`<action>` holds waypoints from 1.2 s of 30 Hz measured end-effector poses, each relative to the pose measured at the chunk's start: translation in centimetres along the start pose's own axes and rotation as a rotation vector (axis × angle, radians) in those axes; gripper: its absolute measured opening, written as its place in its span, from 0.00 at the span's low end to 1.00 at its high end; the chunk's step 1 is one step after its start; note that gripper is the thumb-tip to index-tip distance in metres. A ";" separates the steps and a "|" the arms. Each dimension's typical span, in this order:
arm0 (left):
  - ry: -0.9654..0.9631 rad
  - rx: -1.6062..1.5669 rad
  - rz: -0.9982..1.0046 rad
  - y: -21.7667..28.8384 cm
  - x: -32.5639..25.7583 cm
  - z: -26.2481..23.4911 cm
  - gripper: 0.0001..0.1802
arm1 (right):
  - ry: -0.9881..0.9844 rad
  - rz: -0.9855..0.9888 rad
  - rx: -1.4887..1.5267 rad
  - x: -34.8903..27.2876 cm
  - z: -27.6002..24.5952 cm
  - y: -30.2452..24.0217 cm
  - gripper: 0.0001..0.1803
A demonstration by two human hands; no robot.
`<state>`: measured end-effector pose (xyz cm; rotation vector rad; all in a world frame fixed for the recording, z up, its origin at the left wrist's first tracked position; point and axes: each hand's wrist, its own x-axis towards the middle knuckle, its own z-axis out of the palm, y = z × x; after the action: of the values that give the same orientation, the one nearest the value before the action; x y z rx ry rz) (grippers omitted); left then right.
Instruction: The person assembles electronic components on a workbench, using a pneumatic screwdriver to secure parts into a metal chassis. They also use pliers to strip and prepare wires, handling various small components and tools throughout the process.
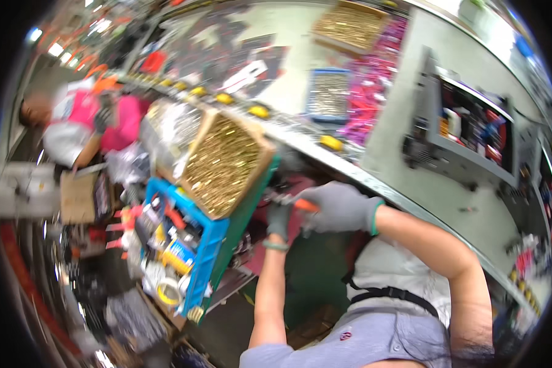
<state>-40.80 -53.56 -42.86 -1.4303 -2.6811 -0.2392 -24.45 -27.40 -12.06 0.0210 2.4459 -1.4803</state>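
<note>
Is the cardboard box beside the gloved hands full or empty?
Full: the box is heaped to its rim with small gold-coloured parts.

gloves [340, 207] grey, green cuffs | tool handle [306, 206] orange | crate [205, 257] blue

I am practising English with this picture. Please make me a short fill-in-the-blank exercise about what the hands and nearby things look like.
1. Both hands wear knitted gloves of ____ colour.
2. The right hand grips a tool with an ____ handle.
3. The left hand is beside a cardboard box full of small ____-coloured metal parts.
4. Under that box stands a ____ plastic crate.

Missing words: grey; orange; gold; blue
</note>
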 end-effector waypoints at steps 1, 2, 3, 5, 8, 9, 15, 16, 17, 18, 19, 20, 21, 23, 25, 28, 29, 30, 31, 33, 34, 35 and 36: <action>-0.110 -0.337 -0.024 1.9 -0.4 1.0 0.08 | -0.065 0.079 0.141 -1.8 -0.3 -0.7 0.22; -0.212 -0.693 -0.087 3.8 -0.8 0.8 0.08 | -0.027 0.019 0.133 -3.1 1.1 0.5 0.22; -0.299 -0.992 -0.186 5.8 -1.6 0.3 0.08 | 0.011 -0.041 0.098 -4.9 2.1 2.1 0.23; -0.406 -1.817 -0.852 15.3 2.8 -8.0 0.11 | 0.117 -0.055 -0.093 -10.2 2.6 3.5 0.23; -0.430 -1.770 -0.757 17.0 2.1 -8.6 0.16 | 0.422 0.064 -0.212 -20.1 1.5 4.6 0.22; -0.407 -1.647 -0.695 17.8 2.1 -9.9 0.14 | 0.665 0.089 -0.319 -23.4 2.1 5.9 0.20; -0.278 -1.472 -0.394 21.8 6.1 -16.3 0.08 | 0.981 0.629 -0.837 -38.1 -0.6 10.7 0.26; -0.248 -1.547 -0.463 22.9 6.5 -17.5 0.08 | 0.996 0.635 -0.893 -38.6 -1.0 11.3 0.26; -0.220 -1.620 -0.530 24.1 7.1 -18.6 0.08 | 1.012 0.644 -0.948 -39.0 -1.1 11.7 0.26; -0.188 -1.609 -0.497 25.6 7.7 -19.7 0.08 | 1.006 0.574 -0.917 -38.4 -1.0 11.5 0.23; -0.150 -1.580 -0.470 27.2 8.0 -21.1 0.08 | 1.023 0.502 -0.829 -37.2 -0.7 12.0 0.21; -0.120 -1.558 -0.435 28.6 8.4 -22.0 0.09 | 1.040 0.438 -0.748 -35.6 -0.3 12.3 0.20; -0.134 -1.635 -0.442 29.8 8.7 -22.4 0.10 | 1.054 0.373 -0.666 -34.0 -0.2 12.7 0.18; -0.245 -1.566 -0.419 32.3 9.1 -23.9 0.11 | 1.040 0.329 -0.721 -30.7 -0.8 13.2 0.15; -0.249 -1.618 -0.206 34.7 9.5 -24.5 0.11 | 1.029 0.313 -0.722 -29.3 -0.9 14.3 0.13; -0.236 -1.771 -0.282 39.6 9.8 -25.6 0.10 | 1.086 0.293 -0.567 -28.9 -0.8 15.2 0.09; -0.240 -1.842 -0.302 40.7 9.9 -25.6 0.10 | 1.141 0.253 -0.470 -29.3 -0.3 14.7 0.07; -0.285 -1.855 -0.322 41.4 10.1 -25.6 0.11 | 1.194 0.212 -0.369 -29.6 0.0 14.1 0.05; -0.347 -1.869 -0.346 42.2 10.2 -25.5 0.11 | 1.222 0.174 -0.036 -30.2 0.4 13.4 0.07; -0.451 -1.903 -0.403 43.2 9.8 -25.1 0.12 | 1.202 0.085 0.637 -31.3 1.1 11.6 0.11; -0.508 -1.929 -0.419 43.9 9.7 -25.0 0.12 | 1.166 0.069 0.808 -32.1 1.1 10.2 0.13; -0.564 -1.952 -0.435 44.5 9.7 -24.8 0.12 | 1.123 0.048 0.979 -32.7 1.0 8.7 0.16; -0.613 -2.015 -0.361 45.2 9.7 -25.1 0.13 | 1.073 0.024 1.148 -33.1 1.0 8.0 0.18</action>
<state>-8.38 -25.42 -12.40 -0.8482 -2.4233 -3.6002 8.81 -20.09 -11.31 1.3248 1.5909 -3.1470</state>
